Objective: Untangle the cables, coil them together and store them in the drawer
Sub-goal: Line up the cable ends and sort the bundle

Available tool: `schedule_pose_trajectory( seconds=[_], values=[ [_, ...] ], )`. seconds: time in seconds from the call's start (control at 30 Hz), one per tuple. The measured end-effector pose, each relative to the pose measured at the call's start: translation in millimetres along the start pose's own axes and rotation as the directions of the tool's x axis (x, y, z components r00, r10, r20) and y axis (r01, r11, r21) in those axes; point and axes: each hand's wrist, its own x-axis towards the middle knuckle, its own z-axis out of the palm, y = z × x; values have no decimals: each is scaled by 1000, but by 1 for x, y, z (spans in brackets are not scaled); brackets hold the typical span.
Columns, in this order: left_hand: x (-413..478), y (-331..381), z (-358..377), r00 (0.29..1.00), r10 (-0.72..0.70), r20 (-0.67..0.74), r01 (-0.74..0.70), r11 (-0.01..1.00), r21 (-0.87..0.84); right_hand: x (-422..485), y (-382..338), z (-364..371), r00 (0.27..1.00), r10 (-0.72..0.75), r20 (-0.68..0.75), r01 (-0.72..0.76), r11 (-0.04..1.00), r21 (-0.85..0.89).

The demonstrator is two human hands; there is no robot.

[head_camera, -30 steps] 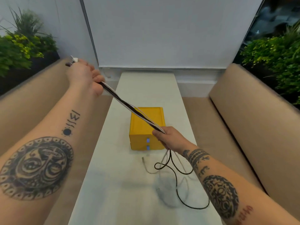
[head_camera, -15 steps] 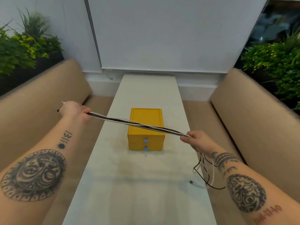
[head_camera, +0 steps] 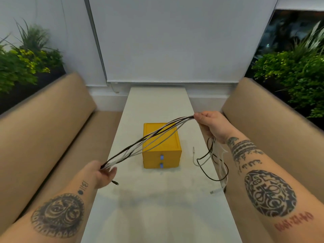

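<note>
At the lower left of centre, the left hand [head_camera: 103,174] pinches one end of the cables [head_camera: 149,139], its fingers curled around strands that fan apart there. That grip looks light, so a strand could slip free if the pull gets harder. A small dark plug [head_camera: 115,182] pokes out just below this hand.

The cables run up and to the right in a slack arc, passing above the yellow drawer box [head_camera: 161,148] in the middle of the white table [head_camera: 154,216]. If they are lowered, they could catch on the box. Both drawers look shut, so storing the cables will probably need a free hand.

At centre right, the right hand [head_camera: 210,125] grips the other end of the span in a closed fist. Below it the loose tails [head_camera: 210,160] hang in loops near the table's right edge and could knot again during coiling.

The cables are thin, black and white, and loosely crossed rather than tightly twisted.
</note>
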Motion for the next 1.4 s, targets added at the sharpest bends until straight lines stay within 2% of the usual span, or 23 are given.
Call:
schedule_pose_trajectory(
  seconds=[0.1,0.17,0.2,0.23,0.3,0.33,0.37,0.4,0.47,0.5,0.53,0.57,0.6,0.63,0.7,0.83,0.97,1.07,1.13,1.27,1.4],
  values=[
    [10,-19,-19,993,-116,29,99,934,343,-3,-23,8,999,-9,50,12,998,-68],
    [14,-27,-29,986,-168,22,128,827,547,-5,-42,14,995,-9,97,25,987,-159],
    [12,-30,-32,984,-179,3,140,781,609,-5,-51,18,993,-9,119,34,978,-204],
    [9,-31,-30,984,-177,-6,144,781,608,-5,-57,23,990,-5,140,40,969,-245],
    [-7,-27,-17,998,1,64,-40,789,613,-3,-67,36,984,18,178,42,943,-330],
    [-21,-21,-3,984,76,162,-161,772,615,-2,-69,43,980,33,194,43,925,-378],
    [-35,-13,16,946,112,306,-283,746,603,0,-70,50,977,50,206,43,905,-423],
    [-57,-4,34,871,124,475,-412,711,570,2,-70,57,976,62,211,43,886,-461],
    [-99,10,74,610,174,773,-659,654,373,5,-71,69,975,65,213,54,858,-510],
    [-119,13,91,486,183,854,-749,591,300,7,-71,72,974,66,216,58,852,-521],
    [-140,12,103,403,183,897,-828,491,272,8,-73,74,972,68,225,59,855,-515],
    [-155,10,115,336,181,924,-898,357,257,8,-74,72,969,73,236,56,866,-496],
    [-163,8,125,315,180,932,-931,250,266,9,-75,68,966,82,244,46,878,-476],
    [-166,6,133,315,190,930,-941,194,278,8,-77,63,963,92,254,34,891,-453],
    [-167,6,134,317,212,925,-941,191,279,5,-77,55,953,99,286,23,920,-392],
    [-161,32,128,287,218,933,-957,114,267,1,-67,43,942,114,315,-1,941,-338],
    [-145,57,120,267,305,914,-962,146,232,2,-50,26,955,84,286,9,951,-309],
    [-128,81,109,307,577,757,-951,212,224,2,-32,5,982,74,172,-1,922,-388],
    [-116,98,100,324,700,636,-946,240,218,0,-14,-8,994,72,82,-29,899,-436],
    [-105,97,102,359,777,517,-933,292,209,3,13,-6,999,42,-16,-45,887,-459],
    [-104,94,109,396,809,435,-917,325,232,4,22,-6,999,46,-12,-45,848,-529]
  ],
)
